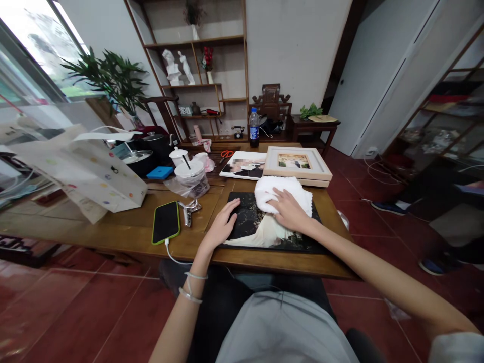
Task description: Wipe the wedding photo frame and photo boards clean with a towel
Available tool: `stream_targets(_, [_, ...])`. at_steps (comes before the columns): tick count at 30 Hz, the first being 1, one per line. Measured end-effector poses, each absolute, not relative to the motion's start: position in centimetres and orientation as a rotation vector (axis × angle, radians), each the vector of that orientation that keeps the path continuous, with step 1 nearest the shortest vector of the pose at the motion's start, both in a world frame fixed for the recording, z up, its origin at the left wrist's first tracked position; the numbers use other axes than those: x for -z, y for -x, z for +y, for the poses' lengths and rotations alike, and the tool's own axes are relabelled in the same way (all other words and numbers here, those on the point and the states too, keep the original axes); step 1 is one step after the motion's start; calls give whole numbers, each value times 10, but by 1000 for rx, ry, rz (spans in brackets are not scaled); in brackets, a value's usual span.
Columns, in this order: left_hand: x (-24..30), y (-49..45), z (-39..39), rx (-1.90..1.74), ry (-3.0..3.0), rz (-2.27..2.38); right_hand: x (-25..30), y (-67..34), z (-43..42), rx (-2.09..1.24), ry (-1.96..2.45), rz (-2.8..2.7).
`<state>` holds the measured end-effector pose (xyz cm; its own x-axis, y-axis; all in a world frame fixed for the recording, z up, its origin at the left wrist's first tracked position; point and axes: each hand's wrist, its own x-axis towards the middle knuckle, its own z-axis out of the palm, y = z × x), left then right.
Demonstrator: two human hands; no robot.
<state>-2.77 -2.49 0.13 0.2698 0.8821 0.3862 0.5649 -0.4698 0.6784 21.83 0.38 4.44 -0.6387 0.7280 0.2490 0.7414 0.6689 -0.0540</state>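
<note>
A dark photo panel (260, 236) showing a long white gown lies flat on the wooden table in front of me. My right hand (290, 207) holds a white towel (265, 188) against the panel's upper part, the fingers bent over the cloth. The towel covers part of the picture. On the panel's left edge rests my left hand (222, 225), its fingers stretched out and nothing in it. Just beyond the panel are a light-framed picture (325, 174) and, beside it, a flat photo print (242, 170).
A phone (166, 222) on a white cable lies left of the panel, near a shiny silver object (189, 210). Farther off are a lidded white cup (189, 170), orange-handled scissors (227, 154), a bottle (254, 128) and a paper bag (113, 176). Another person's legs (427, 194) show at right.
</note>
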Motion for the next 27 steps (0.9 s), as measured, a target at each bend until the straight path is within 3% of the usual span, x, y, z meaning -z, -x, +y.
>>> stream_targets(10, [-2, 28, -18, -1108, -2112, 1375, -68, -216, -103, -276, 709, -2913])
stream_targets(16, [-3, 27, -21, -1150, -2132, 1420, -82, -230, -83, -495, 732, -2893])
stream_targets(27, [-1, 27, -20, -1089, -2112, 1424, -55, -205, 14, -49, 1261, -2582])
